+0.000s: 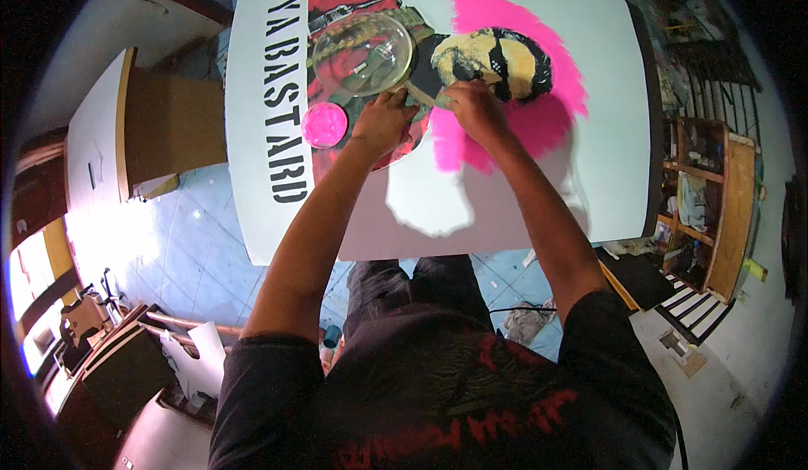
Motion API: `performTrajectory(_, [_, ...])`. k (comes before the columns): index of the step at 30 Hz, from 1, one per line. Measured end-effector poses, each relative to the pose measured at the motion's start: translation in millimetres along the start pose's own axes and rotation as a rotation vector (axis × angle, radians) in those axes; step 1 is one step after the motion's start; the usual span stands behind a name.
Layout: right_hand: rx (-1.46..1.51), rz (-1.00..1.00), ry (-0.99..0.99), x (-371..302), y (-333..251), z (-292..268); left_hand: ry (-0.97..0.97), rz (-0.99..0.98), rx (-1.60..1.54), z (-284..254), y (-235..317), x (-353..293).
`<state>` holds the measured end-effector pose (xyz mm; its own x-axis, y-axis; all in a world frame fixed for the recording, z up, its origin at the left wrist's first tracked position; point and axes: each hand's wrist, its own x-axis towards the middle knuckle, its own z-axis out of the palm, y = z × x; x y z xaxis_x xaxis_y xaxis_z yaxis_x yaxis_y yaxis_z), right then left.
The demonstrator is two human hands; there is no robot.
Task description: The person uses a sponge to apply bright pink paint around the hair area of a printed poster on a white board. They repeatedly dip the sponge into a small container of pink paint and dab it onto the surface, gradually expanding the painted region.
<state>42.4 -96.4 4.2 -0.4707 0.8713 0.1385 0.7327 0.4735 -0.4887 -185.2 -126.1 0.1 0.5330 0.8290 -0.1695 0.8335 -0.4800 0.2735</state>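
A large white board (619,91) lies in front of me with a stencil-style painting of a bearded figure with bright pink hair (560,58) and a red and camouflage jacket. My left hand (385,123) rests on the painted jacket, fingers spread and holding nothing I can see. Just to its right, my right hand (475,110) is closed in a pinch by the figure's neck and beard; whatever its fingers hold is too small to name. Beyond my left hand a clear round bowl (364,53) sits on the jacket. Left of that hand is a small round dish of pink paint (325,125).
Black stencilled lettering (284,100) runs along the board's left side. A wooden shelf unit (728,217) stands to the right, a white-topped table (101,133) to the left. Blue tiles (198,243) cover the floor; a grey cloth (528,323) lies near my legs.
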Motion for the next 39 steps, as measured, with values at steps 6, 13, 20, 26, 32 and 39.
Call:
performTrajectory(6, [0.019, -0.217, -0.046, -26, -16, 22, 0.011, -0.006, 0.024, 0, 0, 2])
performTrajectory(13, [0.011, -0.263, -0.093, -34, -25, 24, 0.077, 0.014, 0.040, 8, -5, -1])
performTrajectory(20, [0.066, -0.171, -0.077, -75, -56, -7, -0.004, 0.007, 0.004, 0, -1, -2])
performTrajectory(26, [0.042, -0.124, -0.024, -88, -56, -2, 0.022, -0.001, 0.031, 6, -3, -1])
performTrajectory(32, [-0.031, -0.144, -0.129, -39, -40, 23, 0.032, 0.005, 0.056, 3, -1, 0])
performTrajectory(39, [0.041, -0.145, -0.154, -68, -43, 27, -0.013, -0.029, -0.002, -2, 4, 0])
